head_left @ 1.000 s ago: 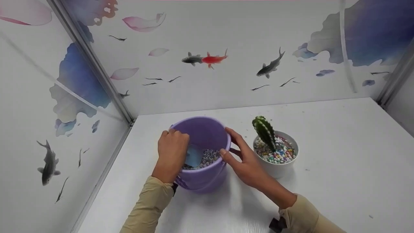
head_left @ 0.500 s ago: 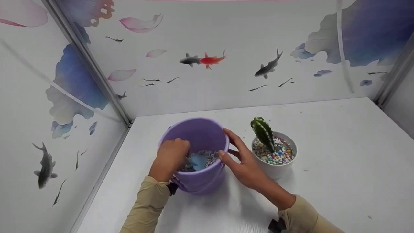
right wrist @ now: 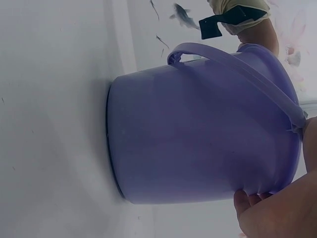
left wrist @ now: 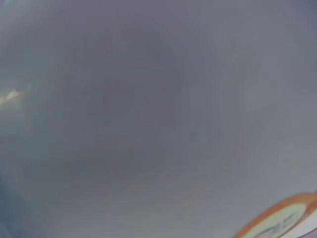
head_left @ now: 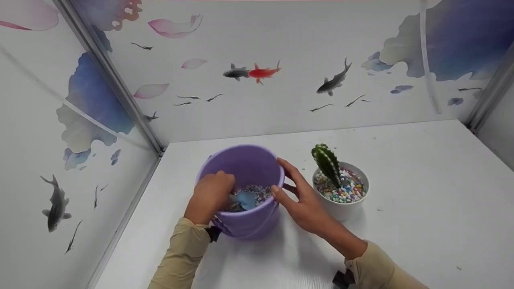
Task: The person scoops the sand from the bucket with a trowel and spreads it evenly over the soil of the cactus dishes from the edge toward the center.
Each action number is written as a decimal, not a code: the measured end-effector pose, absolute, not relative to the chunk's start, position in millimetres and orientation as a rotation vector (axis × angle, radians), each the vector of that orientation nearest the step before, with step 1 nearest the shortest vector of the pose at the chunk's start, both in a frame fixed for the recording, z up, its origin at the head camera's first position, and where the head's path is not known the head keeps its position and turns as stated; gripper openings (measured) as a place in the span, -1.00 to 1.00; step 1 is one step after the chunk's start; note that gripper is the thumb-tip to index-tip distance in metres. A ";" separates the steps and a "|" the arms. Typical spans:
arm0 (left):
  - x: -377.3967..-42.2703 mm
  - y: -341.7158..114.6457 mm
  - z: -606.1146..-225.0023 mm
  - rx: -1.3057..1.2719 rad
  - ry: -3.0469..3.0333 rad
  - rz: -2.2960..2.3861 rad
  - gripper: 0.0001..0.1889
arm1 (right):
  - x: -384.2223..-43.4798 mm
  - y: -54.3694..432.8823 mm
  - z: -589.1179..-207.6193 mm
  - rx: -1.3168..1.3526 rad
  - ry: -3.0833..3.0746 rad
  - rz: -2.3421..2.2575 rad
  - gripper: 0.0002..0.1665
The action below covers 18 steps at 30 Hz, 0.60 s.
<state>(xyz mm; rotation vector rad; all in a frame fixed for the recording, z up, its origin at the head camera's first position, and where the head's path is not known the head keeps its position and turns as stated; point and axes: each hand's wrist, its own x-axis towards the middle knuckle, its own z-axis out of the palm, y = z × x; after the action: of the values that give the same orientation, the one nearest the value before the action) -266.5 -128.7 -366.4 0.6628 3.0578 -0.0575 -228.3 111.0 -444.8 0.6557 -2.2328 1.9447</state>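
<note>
Head view: purple bucket [head_left: 249, 224], upright on the white worktop [head_left: 413, 192]; small mixed stones [head_left: 263, 192] held in its bottom. Blue scoop [head_left: 244, 199], inside the bucket on the stones; its handle apparently gripped by the left hand [head_left: 212, 196], the fingertips being hidden. Bucket rim pinched at the right side by the right hand [head_left: 301, 200], thumb above, fingers outside. White pot [head_left: 345, 208] with cactus [head_left: 326, 164], placed just beside the right hand. Risks, as judged: bucket tipped if the scoop is pressed against its wall while the rim grip is loosened; stones spilled by an overfull or tilted scoop; pot knocked by a rightward swing. No writing seen here

Left wrist view: blurred grey-purple surface, presumably bucket wall; orange-bordered label [left wrist: 280, 220] cut off at the corner, its characters unreadable

Right wrist view: bucket exterior with lowered purple handle [right wrist: 237, 72]; no brand shown on this side
</note>
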 end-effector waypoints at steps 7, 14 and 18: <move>-267.8 -130.9 -365.1 0.679 3.033 0.023 -0.82 | -227.7 111.4 -443.3 0.669 -2.225 1.939 -0.12; -271.2 -131.7 -364.1 0.668 2.995 0.176 -0.96 | -228.6 112.6 -443.9 0.658 -2.226 1.952 -0.11; -271.5 -133.1 -364.1 0.685 3.003 0.226 -0.94 | -228.7 112.8 -444.1 0.663 -2.222 1.961 -0.11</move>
<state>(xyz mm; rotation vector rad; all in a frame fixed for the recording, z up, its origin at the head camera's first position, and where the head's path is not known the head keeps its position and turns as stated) -271.5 -133.1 -364.1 0.6853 3.0031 0.2263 -228.7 112.8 -444.1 0.6627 -2.2224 1.9611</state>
